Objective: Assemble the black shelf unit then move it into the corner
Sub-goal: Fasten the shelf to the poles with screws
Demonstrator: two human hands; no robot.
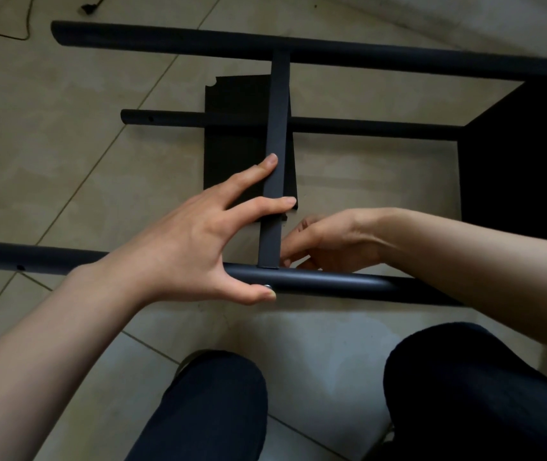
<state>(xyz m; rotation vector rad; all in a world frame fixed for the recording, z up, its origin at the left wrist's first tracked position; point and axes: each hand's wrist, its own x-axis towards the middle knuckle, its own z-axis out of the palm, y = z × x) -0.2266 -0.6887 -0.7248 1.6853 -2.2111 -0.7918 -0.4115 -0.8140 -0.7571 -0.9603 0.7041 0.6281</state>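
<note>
cable (6, 26) trailed across the tiled floor (49, 154) at the far left, ending in a small plug near the top edge. black shelf unit (332, 51) lay on its side on that floor, its long round posts running left to right: a far post along the top, a thinner one in the middle, and a near post (332, 282) closest to the person's knees (218, 394). left hand (192, 247) lay spread over the near post, fingers mostly straight, the index and middle fingertips touching the flat crossbar (277, 128), the thumb pressed against the post's front beside a small silver screw head (268, 286). the crossbar ran from the far post down to the near one, meeting it just right of that thumb. a flat black panel (235, 141) lay on the floor beneath the crossbar. right hand (328, 241) reached behind the near post just right of the crossbar's foot, fingers curled at the joint; whether they held anything could not be told. further right, a dark shelf board (514, 168) closed the end of the frame.
</note>
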